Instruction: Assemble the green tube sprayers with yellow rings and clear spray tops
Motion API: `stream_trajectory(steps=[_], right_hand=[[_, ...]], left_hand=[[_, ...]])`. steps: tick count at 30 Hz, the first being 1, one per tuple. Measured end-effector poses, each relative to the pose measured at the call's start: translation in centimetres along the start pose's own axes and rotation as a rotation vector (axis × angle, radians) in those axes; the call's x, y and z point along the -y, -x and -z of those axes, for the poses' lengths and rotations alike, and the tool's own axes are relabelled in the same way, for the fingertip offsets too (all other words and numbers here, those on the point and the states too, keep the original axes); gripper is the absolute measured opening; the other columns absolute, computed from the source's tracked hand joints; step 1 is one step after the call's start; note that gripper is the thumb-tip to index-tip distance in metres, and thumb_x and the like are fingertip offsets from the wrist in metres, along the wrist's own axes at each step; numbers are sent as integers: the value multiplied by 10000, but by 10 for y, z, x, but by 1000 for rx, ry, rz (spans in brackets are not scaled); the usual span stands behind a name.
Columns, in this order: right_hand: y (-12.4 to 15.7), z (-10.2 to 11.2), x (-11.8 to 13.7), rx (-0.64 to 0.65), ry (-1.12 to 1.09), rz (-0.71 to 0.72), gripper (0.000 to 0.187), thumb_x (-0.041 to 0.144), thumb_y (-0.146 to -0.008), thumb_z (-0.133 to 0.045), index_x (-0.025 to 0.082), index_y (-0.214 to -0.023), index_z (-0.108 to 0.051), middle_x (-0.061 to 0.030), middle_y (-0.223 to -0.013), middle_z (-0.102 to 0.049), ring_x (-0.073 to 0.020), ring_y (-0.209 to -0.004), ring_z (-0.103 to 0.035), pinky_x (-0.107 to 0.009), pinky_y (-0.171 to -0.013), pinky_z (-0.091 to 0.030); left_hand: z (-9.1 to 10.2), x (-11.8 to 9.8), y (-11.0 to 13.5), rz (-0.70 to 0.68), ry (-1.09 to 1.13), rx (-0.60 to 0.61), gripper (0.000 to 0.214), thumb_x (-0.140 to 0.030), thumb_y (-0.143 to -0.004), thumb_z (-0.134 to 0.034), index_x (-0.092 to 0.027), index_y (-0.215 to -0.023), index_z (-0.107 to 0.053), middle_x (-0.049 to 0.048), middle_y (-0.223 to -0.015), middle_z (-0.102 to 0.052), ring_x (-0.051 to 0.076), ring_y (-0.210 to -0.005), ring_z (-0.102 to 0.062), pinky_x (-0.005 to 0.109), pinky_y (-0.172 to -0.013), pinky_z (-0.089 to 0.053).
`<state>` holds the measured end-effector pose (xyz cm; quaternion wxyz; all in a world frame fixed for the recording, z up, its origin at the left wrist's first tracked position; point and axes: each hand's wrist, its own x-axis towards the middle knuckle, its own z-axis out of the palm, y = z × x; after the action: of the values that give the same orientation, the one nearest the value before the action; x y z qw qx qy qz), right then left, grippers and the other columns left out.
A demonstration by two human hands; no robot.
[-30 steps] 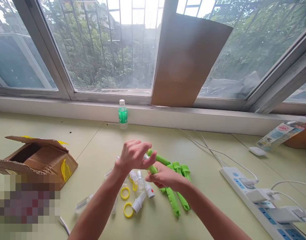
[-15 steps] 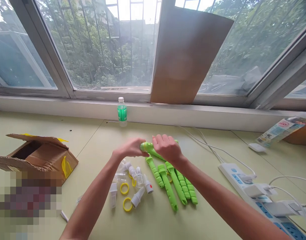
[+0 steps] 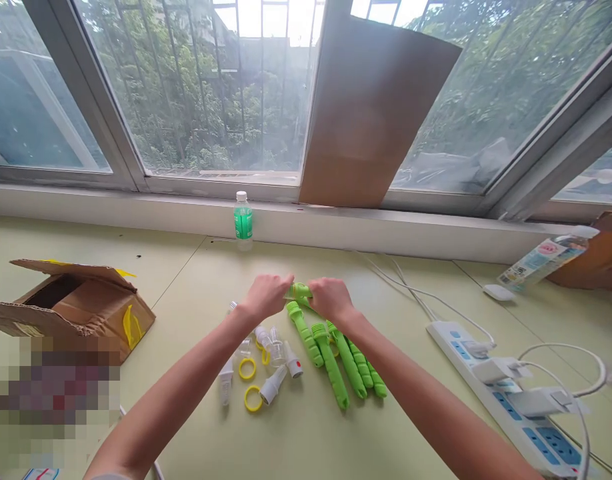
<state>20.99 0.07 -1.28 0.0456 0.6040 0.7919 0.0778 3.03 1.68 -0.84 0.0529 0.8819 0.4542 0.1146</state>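
Observation:
Both fists meet above the table, with a green ribbed plastic tube [image 3: 300,291] between them. My left hand [image 3: 270,295] is closed around the tube's left end, where a bit of clear plastic shows; the fingers hide most of it. My right hand [image 3: 330,298] grips the same tube from the right. Several more green tubes [image 3: 331,367] with threaded tops lie below my right hand. Nearer my left arm are clear threaded plastic pieces [image 3: 277,350], white-and-clear nozzle-like parts [image 3: 273,387] and yellow rings [image 3: 247,369].
An opened cardboard box [image 3: 93,300] sits at the left. A small green-labelled bottle [image 3: 243,220] stands by the window ledge. White power strips [image 3: 479,373] with plugs and cables run along the right, with a large labelled bottle [image 3: 546,257] lying behind them.
My right hand has turned into a tighter fist beside my left, and my left hand has rolled over the tube's end. The view has shifted slightly.

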Motion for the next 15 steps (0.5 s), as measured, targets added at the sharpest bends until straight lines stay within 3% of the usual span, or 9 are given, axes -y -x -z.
stream_trajectory(steps=[3, 6, 10, 15], right_hand=[[5, 10, 1, -129, 31, 45, 279, 155, -953, -385, 96, -900, -653, -133, -869, -644, -208, -792, -572, -304, -635, -353], [7, 15, 1, -178, 36, 104, 382, 118, -963, -293, 103, -876, -664, -156, -846, -644, -226, -805, -563, -320, -625, -309], [6, 10, 4, -153, 29, 100, 295, 156, -961, -382, 95, -891, -662, -135, -847, -654, -207, -787, -580, -307, -641, -356], [2, -2, 8, -5, -2, 29, 270, 375, -934, -550, 120, -928, -637, -49, -873, -655, -152, -756, -616, -327, -728, -492]], left_hand=[[9, 1, 2, -41, 83, 64, 91, -262, -699, -643, -205, -741, -585, -3, -654, -617, 161, -601, -606, 230, -530, -396], [7, 1, 6, -41, 118, 80, 36, -224, -704, -601, -204, -725, -582, -20, -666, -620, 131, -585, -592, 207, -510, -385], [-6, 1, 12, 15, 68, 31, 215, -189, -726, -575, -209, -939, -600, 28, -767, -667, 179, -669, -634, 239, -567, -423], [-23, 1, 14, 88, -35, -17, 436, -97, -779, -485, -149, -1211, -497, 97, -766, -686, 247, -700, -664, 316, -638, -471]])
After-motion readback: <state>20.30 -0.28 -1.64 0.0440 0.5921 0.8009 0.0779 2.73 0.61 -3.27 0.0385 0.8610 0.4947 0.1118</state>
